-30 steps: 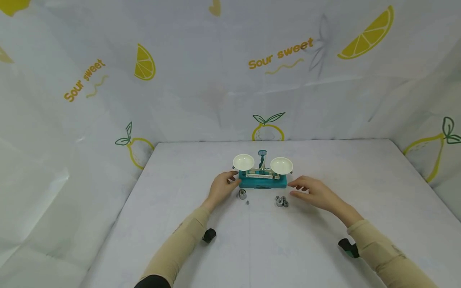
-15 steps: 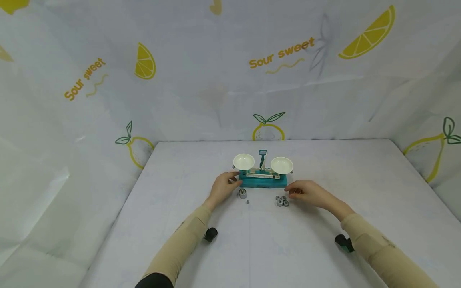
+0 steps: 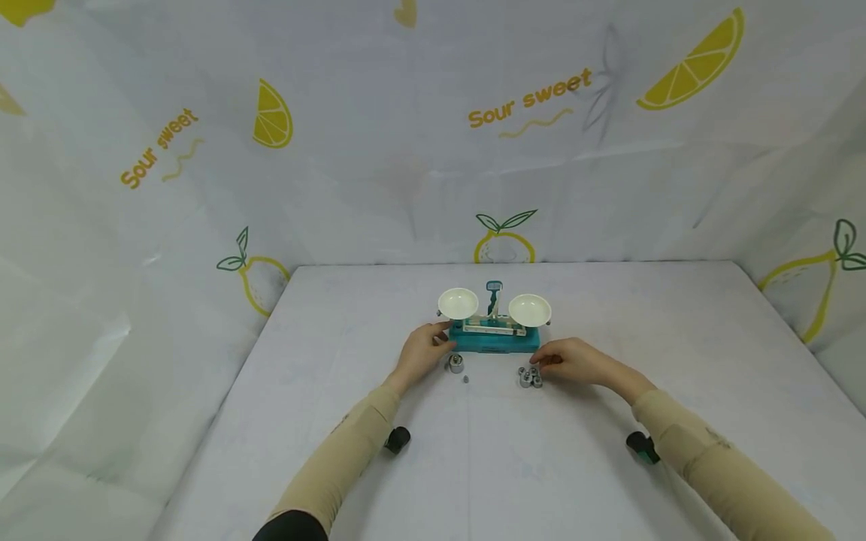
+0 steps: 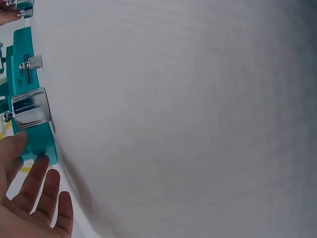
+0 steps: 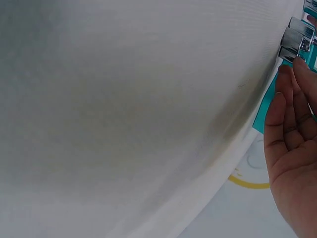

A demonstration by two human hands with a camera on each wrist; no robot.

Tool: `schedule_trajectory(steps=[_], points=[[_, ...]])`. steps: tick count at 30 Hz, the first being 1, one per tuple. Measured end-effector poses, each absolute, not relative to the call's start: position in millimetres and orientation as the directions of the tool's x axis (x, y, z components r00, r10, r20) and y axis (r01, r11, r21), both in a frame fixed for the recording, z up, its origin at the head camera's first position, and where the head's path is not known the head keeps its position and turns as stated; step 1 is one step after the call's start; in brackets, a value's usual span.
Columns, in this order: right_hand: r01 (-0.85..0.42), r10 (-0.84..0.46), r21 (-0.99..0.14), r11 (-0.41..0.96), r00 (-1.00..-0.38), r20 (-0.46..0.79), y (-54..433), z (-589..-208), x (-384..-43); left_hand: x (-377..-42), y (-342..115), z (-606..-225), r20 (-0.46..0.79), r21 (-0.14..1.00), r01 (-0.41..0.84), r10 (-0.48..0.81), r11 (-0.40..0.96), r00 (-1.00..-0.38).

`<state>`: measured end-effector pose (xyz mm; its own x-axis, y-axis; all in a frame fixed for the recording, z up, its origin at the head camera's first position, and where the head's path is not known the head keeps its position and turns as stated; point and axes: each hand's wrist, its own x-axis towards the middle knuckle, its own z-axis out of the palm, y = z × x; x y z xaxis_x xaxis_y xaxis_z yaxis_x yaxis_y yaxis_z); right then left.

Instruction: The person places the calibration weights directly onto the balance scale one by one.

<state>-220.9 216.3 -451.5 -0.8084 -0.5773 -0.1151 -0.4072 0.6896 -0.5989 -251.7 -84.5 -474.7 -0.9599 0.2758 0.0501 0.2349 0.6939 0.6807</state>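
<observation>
A teal balance scale (image 3: 495,343) with two white pans stands on the table. My left hand (image 3: 418,352) is at its left end, the thumb and index fingertip at the base in the left wrist view, other fingers loosely extended. My right hand (image 3: 571,361) is low in front of the scale's right end, thumb and fingertips together at the knob of a small metal weight (image 5: 292,44). Several such weights (image 3: 525,380) cluster there, partly behind the fingers. A larger metal weight (image 3: 456,364) stands before the scale's left end, and a tiny weight (image 3: 465,379) near it.
The white table (image 3: 501,466) spreads around the scale. Behind and beside it rise white sheets (image 3: 379,165) printed with lemons and words. Black wrist cameras (image 3: 398,439) show under both forearms.
My right hand has moved left and slightly down from beside the scale's right end to the clustered weights, its fingers drawing together. The left hand stays nearly still at the scale.
</observation>
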Motion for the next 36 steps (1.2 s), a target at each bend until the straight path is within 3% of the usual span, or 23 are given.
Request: schedule_trajectory(steps=[17,36], points=[[-0.459,-0.639,-0.607,0.648,-0.761,-0.107,216.3,-456.9,-229.0,-252.0,-83.0,-472.7,0.055,0.657,0.241,0.273,0.715,-0.960],[-0.420,-0.579,-0.583,0.696,-0.808,-0.108,218.8,-450.4,-222.8,-252.9,-85.2,-476.4,0.054,0.683,0.243,0.284,0.689,-0.957]])
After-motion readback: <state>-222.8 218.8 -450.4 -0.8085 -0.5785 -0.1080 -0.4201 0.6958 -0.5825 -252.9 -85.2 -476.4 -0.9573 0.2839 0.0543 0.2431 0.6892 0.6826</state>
